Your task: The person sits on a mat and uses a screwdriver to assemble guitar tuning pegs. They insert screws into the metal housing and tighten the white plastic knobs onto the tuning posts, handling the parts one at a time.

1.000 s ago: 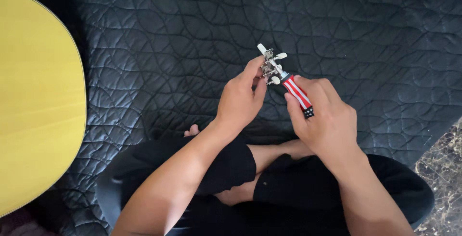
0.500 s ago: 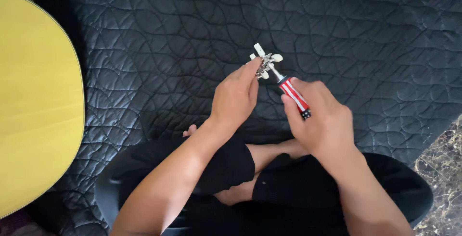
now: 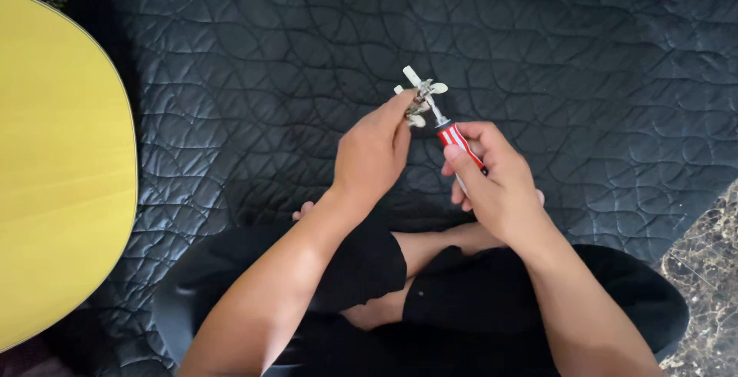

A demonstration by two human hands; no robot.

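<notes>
My left hand [image 3: 374, 150] pinches a small metal part with white knobs [image 3: 421, 94], held up over the dark quilted mat. My right hand [image 3: 496, 185] grips a screwdriver with a red and white striped handle [image 3: 455, 140]. Its thin shaft points up and left, with the tip set into the metal part. Both hands are close together above my crossed legs in black shorts.
A yellow guitar body [image 3: 61, 169] lies at the left edge. The dark quilted mat [image 3: 254, 62] covers most of the floor. A strip of speckled stone floor [image 3: 711, 285] shows at the lower right.
Both hands with the metal part and screwdriver have shifted slightly left and up. The screwdriver handle sits deeper in my right hand.
</notes>
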